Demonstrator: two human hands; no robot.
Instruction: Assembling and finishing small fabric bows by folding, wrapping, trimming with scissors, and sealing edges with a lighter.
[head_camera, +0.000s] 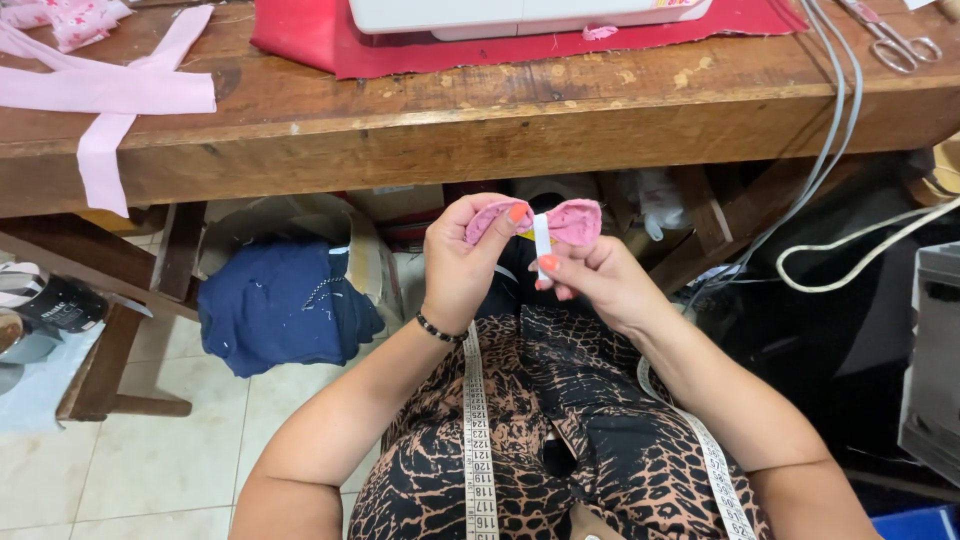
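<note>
— Where's the bow (570, 222)?

— Just below the table (420, 130) edge, held over the lap. One pink bow, one white band (542, 245) crossing its middle.

— And the hands?

— The left hand (462, 265) is pinched shut on the bow's left loop. The right hand (598, 278) is closed on the band's lower end, seemingly keeping it taut around the centre.

— Anything else?

— On the table: one white machine (520, 14) on red cloth (330, 45), one pair of scissors (895, 42), pink strips (110, 95). Under the table, one blue bundle (280, 305). One tape measure (478, 430) hangs round the neck, keeping it handy.
</note>
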